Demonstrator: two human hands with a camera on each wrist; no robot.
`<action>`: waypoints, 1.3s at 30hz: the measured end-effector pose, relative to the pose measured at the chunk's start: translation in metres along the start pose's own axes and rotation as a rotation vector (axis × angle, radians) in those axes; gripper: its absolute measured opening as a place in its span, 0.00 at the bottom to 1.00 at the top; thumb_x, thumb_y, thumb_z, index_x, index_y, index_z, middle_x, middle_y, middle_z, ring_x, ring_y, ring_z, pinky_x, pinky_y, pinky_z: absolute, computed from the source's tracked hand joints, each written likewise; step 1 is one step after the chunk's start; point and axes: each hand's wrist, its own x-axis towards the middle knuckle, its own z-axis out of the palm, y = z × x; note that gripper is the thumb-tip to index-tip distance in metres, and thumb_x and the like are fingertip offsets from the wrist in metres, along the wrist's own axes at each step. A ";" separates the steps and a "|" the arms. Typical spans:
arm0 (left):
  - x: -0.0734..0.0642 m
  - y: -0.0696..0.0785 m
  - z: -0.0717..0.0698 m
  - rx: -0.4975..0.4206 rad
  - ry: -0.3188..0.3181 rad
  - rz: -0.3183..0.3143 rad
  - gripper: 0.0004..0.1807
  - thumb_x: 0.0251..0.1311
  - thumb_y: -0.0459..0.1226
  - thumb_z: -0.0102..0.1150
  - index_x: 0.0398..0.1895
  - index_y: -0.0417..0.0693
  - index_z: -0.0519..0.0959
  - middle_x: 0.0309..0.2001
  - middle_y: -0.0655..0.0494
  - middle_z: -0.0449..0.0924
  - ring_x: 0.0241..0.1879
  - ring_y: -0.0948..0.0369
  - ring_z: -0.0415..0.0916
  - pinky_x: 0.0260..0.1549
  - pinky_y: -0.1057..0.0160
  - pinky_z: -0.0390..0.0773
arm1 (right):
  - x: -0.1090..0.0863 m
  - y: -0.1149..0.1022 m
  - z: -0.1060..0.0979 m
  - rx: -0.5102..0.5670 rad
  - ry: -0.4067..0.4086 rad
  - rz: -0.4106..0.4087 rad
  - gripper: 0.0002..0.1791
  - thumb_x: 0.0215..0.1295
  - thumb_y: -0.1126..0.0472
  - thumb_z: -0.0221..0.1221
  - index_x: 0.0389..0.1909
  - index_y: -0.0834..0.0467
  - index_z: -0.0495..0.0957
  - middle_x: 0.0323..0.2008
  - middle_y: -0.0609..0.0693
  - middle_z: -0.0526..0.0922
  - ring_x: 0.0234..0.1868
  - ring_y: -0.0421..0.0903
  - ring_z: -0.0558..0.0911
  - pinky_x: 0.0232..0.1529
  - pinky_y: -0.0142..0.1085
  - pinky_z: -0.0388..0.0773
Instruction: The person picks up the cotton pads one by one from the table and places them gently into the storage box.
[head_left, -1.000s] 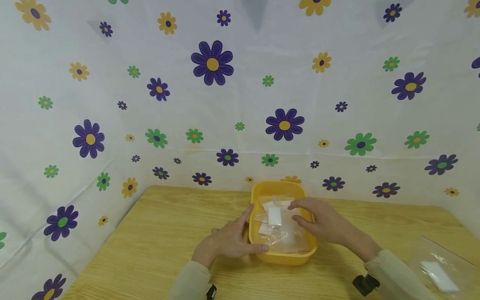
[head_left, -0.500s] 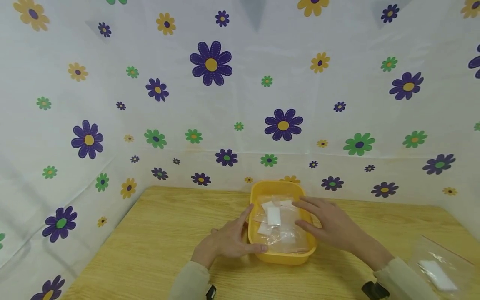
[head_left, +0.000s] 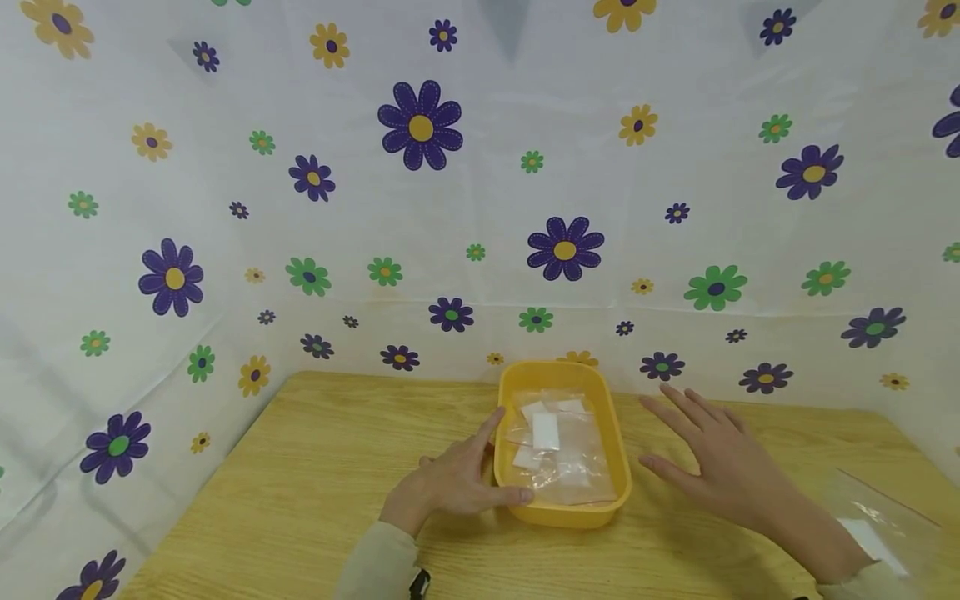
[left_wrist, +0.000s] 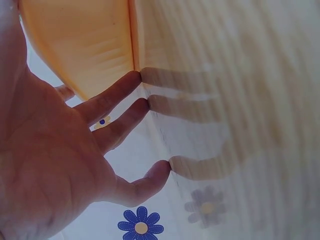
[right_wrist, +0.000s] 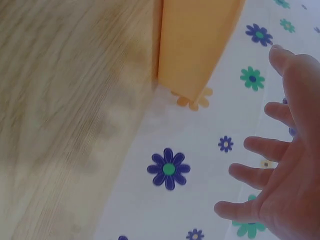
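A yellow plastic basin (head_left: 564,518) stands on the table near its back edge. Inside lie several clear zip bags (head_left: 588,454) holding small white packets (head_left: 546,432), overlapping one another. My left hand (head_left: 453,483) rests at the basin's left side, thumb and index finger against its rim. In the left wrist view, other fingers of the left hand (left_wrist: 55,150) touch the tabletop with their tips. To the right of the basin, my right hand (head_left: 731,467) hovers with fingers spread, holding nothing. The right wrist view shows it apart from the basin (right_wrist: 192,45).
Another clear zip bag (head_left: 888,525) with a white packet lies at the table's right, partly behind the right forearm. A white sheet with printed flowers (head_left: 360,192) hangs behind and left of the wooden table (head_left: 322,467).
My right hand has drawn back from over the bags in the basin to the right, its fingers spreading apart. The left hand and the basin stay in place.
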 end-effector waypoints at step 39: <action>-0.001 0.001 -0.002 0.010 0.000 -0.009 0.62 0.40 0.74 0.57 0.73 0.75 0.31 0.68 0.56 0.65 0.68 0.49 0.60 0.59 0.25 0.53 | -0.093 0.125 -0.006 0.071 0.282 0.145 0.40 0.58 0.59 0.65 0.71 0.55 0.59 0.60 0.70 0.67 0.56 0.71 0.66 0.43 0.63 0.62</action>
